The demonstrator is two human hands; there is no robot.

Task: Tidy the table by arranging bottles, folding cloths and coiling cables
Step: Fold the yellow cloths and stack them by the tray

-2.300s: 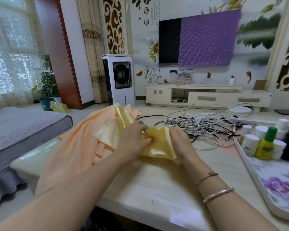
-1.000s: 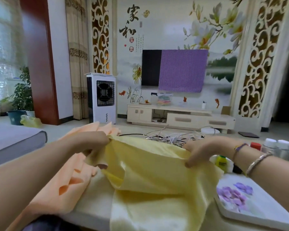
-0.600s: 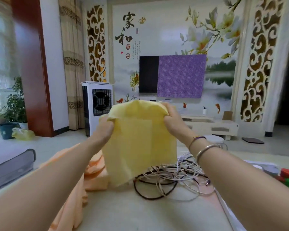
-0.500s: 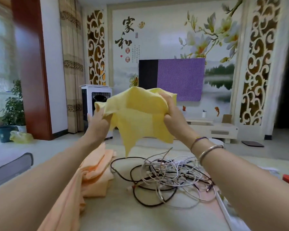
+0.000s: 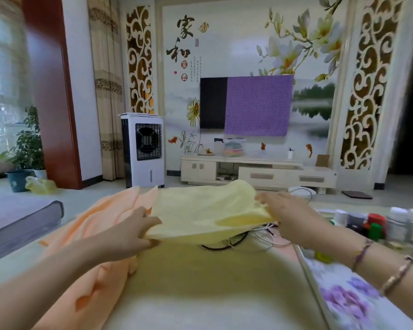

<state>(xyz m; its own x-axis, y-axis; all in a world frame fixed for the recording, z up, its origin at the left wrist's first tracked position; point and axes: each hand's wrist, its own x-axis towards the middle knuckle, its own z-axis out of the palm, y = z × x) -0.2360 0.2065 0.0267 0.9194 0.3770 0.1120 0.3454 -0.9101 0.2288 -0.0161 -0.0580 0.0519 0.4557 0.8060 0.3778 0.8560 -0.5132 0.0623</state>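
Both hands' fingers pinch yellow cloth edges, left hand, right hand; bare table beneath

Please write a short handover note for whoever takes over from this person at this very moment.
Left hand pinches the near left edge of the yellow cloth; right hand grips its right edge. The cloth is spread out above the table, over the cable tangle.
Orange cloth lies bunched at the left, partly hanging over the table edge. Bottles stand grouped on the flowered tray at the right.
Done: nothing fully visible.
Left: fold both cloths, coil the cables, arrange the bottles.
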